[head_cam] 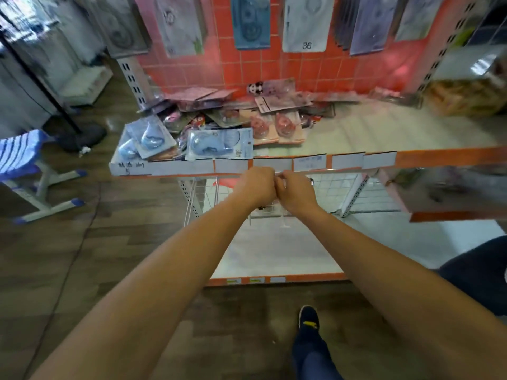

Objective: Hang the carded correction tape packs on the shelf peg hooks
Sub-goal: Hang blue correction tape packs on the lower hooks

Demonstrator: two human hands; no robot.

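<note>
While your left hand and right hand meet, fingers curled (round what, if anything, I cannot tell), the correction tape packs lie heaped at the shelf edge, where a careless reach could knock them to the floor.

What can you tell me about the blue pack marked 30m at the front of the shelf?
The blue pack is a pale blue card with a clear blister over a blue tape dispenser; "30m" is printed near its right end. It lies face up at the shelf front edge, overlapping neighbouring packs.
</note>
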